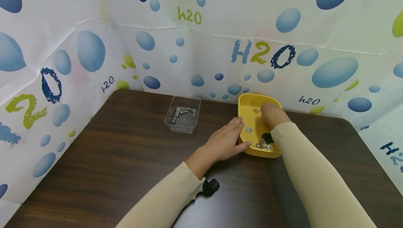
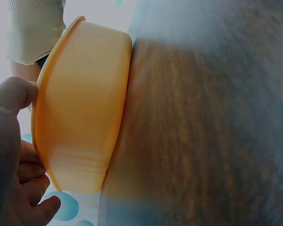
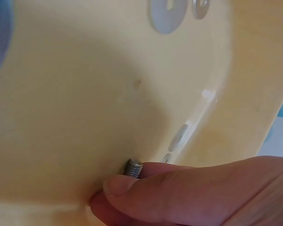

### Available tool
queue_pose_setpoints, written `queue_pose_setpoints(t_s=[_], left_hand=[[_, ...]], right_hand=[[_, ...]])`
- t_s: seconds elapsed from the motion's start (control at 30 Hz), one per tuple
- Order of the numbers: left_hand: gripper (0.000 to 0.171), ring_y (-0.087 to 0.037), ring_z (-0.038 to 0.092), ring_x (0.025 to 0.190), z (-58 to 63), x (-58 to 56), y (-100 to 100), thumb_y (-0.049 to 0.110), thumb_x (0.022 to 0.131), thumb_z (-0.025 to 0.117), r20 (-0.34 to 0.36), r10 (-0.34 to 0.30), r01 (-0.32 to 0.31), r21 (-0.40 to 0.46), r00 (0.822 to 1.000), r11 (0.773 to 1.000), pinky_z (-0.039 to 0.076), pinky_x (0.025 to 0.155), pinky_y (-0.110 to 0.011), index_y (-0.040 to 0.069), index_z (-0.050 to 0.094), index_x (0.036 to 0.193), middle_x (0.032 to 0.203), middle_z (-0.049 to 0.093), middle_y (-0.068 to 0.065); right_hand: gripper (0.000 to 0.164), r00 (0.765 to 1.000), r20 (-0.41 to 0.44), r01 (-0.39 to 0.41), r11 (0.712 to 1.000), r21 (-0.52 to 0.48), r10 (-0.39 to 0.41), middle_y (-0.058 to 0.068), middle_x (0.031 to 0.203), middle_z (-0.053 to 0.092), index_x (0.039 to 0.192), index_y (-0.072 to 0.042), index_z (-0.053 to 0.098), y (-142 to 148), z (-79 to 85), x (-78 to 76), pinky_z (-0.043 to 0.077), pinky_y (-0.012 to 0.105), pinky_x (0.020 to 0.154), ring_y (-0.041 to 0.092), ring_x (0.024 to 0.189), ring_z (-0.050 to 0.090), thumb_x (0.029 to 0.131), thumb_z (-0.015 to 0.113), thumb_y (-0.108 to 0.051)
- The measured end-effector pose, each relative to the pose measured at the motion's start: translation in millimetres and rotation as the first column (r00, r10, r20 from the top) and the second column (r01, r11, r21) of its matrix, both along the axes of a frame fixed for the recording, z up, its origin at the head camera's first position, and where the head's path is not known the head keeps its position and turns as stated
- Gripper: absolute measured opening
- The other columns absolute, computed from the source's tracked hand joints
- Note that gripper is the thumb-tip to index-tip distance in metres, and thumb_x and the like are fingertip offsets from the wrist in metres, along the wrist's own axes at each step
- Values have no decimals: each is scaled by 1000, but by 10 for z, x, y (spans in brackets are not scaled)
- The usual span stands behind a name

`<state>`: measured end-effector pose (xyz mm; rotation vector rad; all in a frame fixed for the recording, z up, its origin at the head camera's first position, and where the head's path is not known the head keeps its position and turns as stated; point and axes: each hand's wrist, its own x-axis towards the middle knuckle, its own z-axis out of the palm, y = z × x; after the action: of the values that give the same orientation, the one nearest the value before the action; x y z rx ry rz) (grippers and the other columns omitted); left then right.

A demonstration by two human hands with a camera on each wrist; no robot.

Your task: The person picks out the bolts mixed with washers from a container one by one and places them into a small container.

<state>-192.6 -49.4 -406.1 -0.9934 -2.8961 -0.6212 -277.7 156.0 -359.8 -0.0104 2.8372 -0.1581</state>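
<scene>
A yellow plastic tray [image 1: 252, 123] stands towards the back right of the table, with several flat metal washers [image 1: 267, 146] lying in it. Inside it my right hand [image 1: 273, 114] reaches down. In the right wrist view the thumb and a finger pinch a small bolt [image 3: 133, 168]; only its threaded end shows. My left hand [image 1: 225, 139] rests on the tray's left rim, thumb by the near corner. The left wrist view shows its thumb and fingertips touching the rim from outside. Washers [image 3: 169, 14] lie on the tray floor near the right hand.
A clear plastic box [image 1: 182, 127] with several bolts [image 1: 178, 111] stands left of the tray on the dark wooden table [image 1: 119, 151]. A white printed sheet [image 1: 220, 21] rises behind the table's back edge, close to the tray.
</scene>
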Motion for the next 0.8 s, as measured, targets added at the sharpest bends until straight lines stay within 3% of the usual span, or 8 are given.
queue_pose_setpoints(t_s=[0.2,0.33,0.6,0.8], left_hand=[[77,-17,17,152,0,16,23,54,98,50,-1,-4,4,-3,1000,1000,26,120,-36,6,31,154,164,20,-6],[77,-17,17,152,5,14,36,54,98,50,-4,-6,6,-11,1000,1000,26,120,-36,6,30,155,164,20,-6],[78,-16,14,152,14,10,31,55,98,48,20,2,-2,-12,1000,1000,25,121,-36,6,28,155,165,18,-6],[78,-16,13,152,28,8,21,55,98,49,36,12,-12,0,999,1000,24,121,-36,7,28,155,165,17,-5]], right_hand=[[21,999,18,45,999,-12,-45,18,101,56,115,-1,56,29,7,57,46,40,75,31,86,53,95,50,-1],[23,998,56,21,1000,15,-22,17,97,56,114,-1,56,39,25,48,47,36,69,31,83,53,91,53,1],[17,989,146,-27,999,34,21,12,75,54,96,1,62,41,57,-38,45,26,53,23,65,50,80,58,5],[7,989,129,-72,996,-45,78,9,68,56,81,-1,66,63,60,-86,44,26,51,21,60,50,80,59,1]])
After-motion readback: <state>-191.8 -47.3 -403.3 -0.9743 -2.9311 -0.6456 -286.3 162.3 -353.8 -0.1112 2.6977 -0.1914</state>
